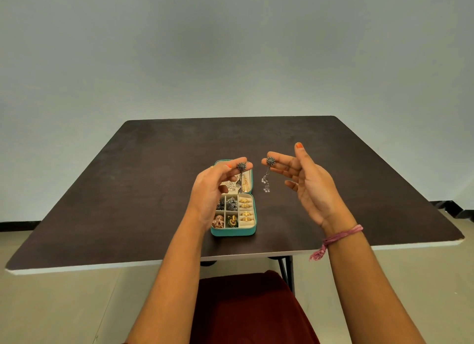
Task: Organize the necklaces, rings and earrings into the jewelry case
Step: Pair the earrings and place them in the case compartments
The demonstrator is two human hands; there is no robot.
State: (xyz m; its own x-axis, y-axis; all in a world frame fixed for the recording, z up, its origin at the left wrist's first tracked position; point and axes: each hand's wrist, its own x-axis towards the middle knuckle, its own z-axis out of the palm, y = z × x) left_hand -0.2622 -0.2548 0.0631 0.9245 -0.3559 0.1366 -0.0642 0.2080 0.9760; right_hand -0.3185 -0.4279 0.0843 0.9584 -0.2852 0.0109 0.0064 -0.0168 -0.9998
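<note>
While the teal jewelry case (233,232) is lying open on the dark table (359,189), the person is holding up a matching pair of dangling silver earrings above it, so the earring step looks to be in hand. Her left hand (213,187) is pinching one earring (241,167) by its round top between thumb and fingertips, its drop hanging over the case lid. Her right hand (307,184) is pinching the other earring (270,161) likewise, beside the case, the spare fingers spread loose. Next, I'd judge, both need lowering into one free compartment without tangling; rings are already filling the right-hand slots.
</note>
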